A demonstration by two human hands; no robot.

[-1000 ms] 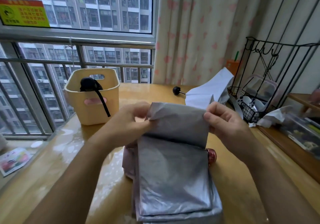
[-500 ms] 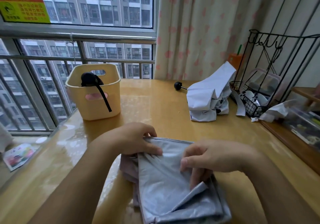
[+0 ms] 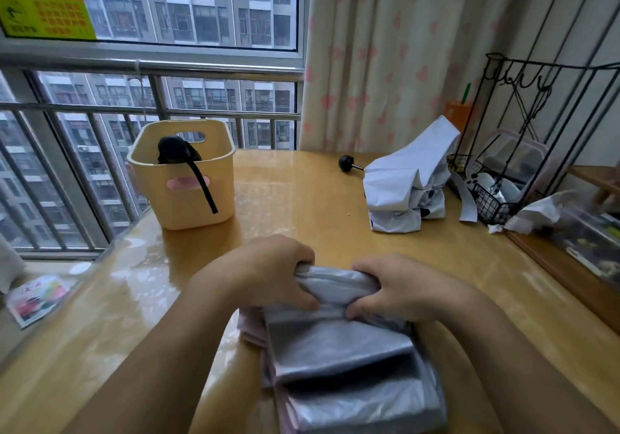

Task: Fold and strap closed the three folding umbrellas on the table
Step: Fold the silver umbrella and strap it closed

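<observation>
- The silver umbrella point(image 3: 339, 343) lies at six o'clock in the head view, on the near edge of the table point(image 3: 285, 205). Its canopy is laid in flat, overlapping panels that run toward the person.
- The left hand point(image 3: 268, 265) grips the far end of that canopy from the nine o'clock side. Its fingers curl over the bunched fabric and the thumb presses on the near face.
- The right hand point(image 3: 402, 286) grips the same end from the three o'clock side, fingers curled over and thumb tucked in. The two hands squeeze the fabric into a roll between them.
- By my reading, this umbrella is mid-fold: the panels are gathered but not wound tight. No closing strap shows on it, so strapping is yet to come.
- The white umbrella point(image 3: 406, 181) sits at one o'clock, well apart from the hands. Its pleats are loose and crumpled, its black knob point(image 3: 345, 162) pokes out toward eleven, and a pale strap point(image 3: 468, 203) dangles on its three o'clock side. It looks untouched, with both folding and strapping left.
- The black umbrella point(image 3: 174, 150) stands in the yellow basket point(image 3: 181, 198) at ten o'clock, with a black band point(image 3: 201, 185) hanging over the front wall. It seems bundled and put away. I cannot tell whether that band is a wrist loop or an unfastened strap.
- As a rough judgement, one is likely done, one is under way and one is waiting.
</observation>
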